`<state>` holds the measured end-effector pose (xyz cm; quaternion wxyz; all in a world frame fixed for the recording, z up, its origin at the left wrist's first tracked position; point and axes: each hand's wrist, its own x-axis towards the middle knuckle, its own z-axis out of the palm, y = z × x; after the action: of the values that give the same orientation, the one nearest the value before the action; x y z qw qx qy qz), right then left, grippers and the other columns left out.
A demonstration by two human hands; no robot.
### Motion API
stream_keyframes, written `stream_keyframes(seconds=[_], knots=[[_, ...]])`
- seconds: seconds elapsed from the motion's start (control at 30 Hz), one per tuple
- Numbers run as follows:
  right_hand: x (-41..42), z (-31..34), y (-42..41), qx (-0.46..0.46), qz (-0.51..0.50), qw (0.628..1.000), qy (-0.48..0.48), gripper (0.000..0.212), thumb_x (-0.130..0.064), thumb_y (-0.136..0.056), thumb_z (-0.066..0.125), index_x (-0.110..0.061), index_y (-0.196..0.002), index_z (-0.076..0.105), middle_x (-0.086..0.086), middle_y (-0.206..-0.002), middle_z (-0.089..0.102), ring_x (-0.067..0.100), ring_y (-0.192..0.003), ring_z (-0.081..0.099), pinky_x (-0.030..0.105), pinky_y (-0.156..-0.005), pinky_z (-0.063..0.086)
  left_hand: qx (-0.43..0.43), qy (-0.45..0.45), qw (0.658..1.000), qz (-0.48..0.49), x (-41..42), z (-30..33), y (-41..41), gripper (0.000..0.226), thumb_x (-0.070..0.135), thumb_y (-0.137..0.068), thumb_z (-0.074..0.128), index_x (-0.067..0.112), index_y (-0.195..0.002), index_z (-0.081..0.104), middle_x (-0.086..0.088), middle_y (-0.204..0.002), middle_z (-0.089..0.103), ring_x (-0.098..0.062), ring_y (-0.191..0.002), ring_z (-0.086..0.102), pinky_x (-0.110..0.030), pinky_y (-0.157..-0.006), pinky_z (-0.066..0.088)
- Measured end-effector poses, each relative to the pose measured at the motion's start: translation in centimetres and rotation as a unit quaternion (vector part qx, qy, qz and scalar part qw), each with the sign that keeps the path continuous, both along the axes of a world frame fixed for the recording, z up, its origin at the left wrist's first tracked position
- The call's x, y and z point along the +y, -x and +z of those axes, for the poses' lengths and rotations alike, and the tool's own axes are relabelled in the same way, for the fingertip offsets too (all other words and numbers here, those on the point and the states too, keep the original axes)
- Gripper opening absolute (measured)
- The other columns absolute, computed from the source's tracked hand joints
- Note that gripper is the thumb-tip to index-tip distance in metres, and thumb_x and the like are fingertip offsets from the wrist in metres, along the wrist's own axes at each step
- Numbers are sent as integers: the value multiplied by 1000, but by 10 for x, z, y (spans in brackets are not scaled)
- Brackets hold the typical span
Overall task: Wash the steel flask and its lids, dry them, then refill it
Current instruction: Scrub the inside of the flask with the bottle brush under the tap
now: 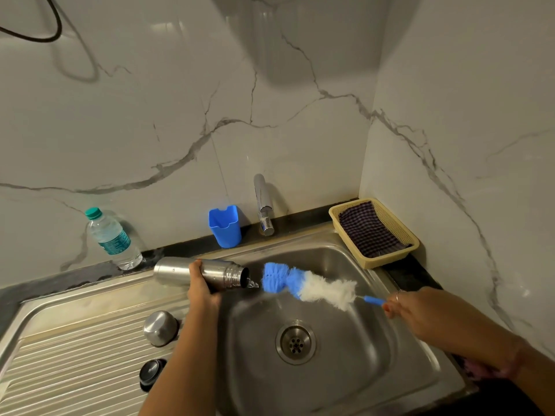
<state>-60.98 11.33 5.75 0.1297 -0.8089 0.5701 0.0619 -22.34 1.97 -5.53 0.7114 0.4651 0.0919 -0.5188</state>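
My left hand (201, 286) grips the steel flask (177, 270) on its side over the sink's left edge, its open mouth pointing right and dripping water. My right hand (404, 304) holds the blue handle of a bottle brush (306, 283), whose blue and white bristles hang just outside the flask's mouth. The steel cup lid (160, 327) stands upside down on the drainboard. A dark inner lid (151, 374) lies nearer to me on the same drainboard.
The steel sink (345, 367) has a drain at its middle. A tap (263, 204) stands behind it, beside a blue plastic holder (225, 225). A water bottle (112, 238) sits at the back left. A yellow basket (390, 261) with a checked cloth sits at the back right.
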Motion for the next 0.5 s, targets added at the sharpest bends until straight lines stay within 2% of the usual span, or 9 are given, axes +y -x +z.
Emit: stream_keyframes(seconds=[0.07, 0.17, 0.3, 0.37, 0.43, 0.5], knots=[[-4, -5, 4, -12, -16, 1000, -2, 20, -34, -102, 36, -32, -96, 55, -8, -60, 45, 6, -56, 52, 14, -51, 35, 0, 1, 1000, -5, 0, 0, -2, 54, 29, -83, 76, 13, -122, 42, -14, -116, 64, -31, -106, 65, -55, -97, 51], [-10, -17, 7, -7, -28, 1000, -4, 27, -35, -102, 35, -23, -101, 59, -9, -61, 46, 5, -53, 47, 13, -51, 35, 6, 4, 1000, -9, 1, -1, 1, 57, 29, -82, 77, 14, -123, 41, -14, -116, 63, -32, -105, 65, -56, -100, 49], [-13, -29, 10, -15, -39, 999, -22, 22, -36, -101, 35, -29, -93, 53, -11, -62, 47, 4, -53, 48, 13, -55, 40, 10, 7, 1000, -6, 1, -1, 3, 59, 28, -83, 77, 14, -126, 40, -14, -114, 63, -31, -103, 66, -55, -100, 50], [-13, -33, 12, -17, -50, 998, -27, 21, -35, -101, 37, -27, -95, 56, -12, -62, 47, 3, -55, 50, 14, -60, 43, 4, 0, 1000, -8, 2, -2, 3, 63, 29, -82, 78, 14, -130, 40, -14, -118, 63, -32, -104, 66, -55, -96, 52], [-14, -36, 13, -13, -62, 998, -31, 19, -34, -101, 38, -32, -85, 49, -12, -63, 46, 4, -62, 56, 15, -66, 46, -6, -9, 1000, -7, 4, -2, 3, 70, 29, -80, 79, 14, -135, 39, -14, -119, 62, -31, -102, 66, -53, -87, 55], [-15, -40, 14, -20, -74, 996, -36, 17, -31, -100, 40, -32, -86, 50, -13, -65, 47, 7, -69, 61, 19, -72, 50, -19, -17, 1000, -4, 5, -2, 4, 75, 29, -79, 81, 14, -139, 38, -13, -120, 62, -30, -100, 66, -52, -85, 56]])
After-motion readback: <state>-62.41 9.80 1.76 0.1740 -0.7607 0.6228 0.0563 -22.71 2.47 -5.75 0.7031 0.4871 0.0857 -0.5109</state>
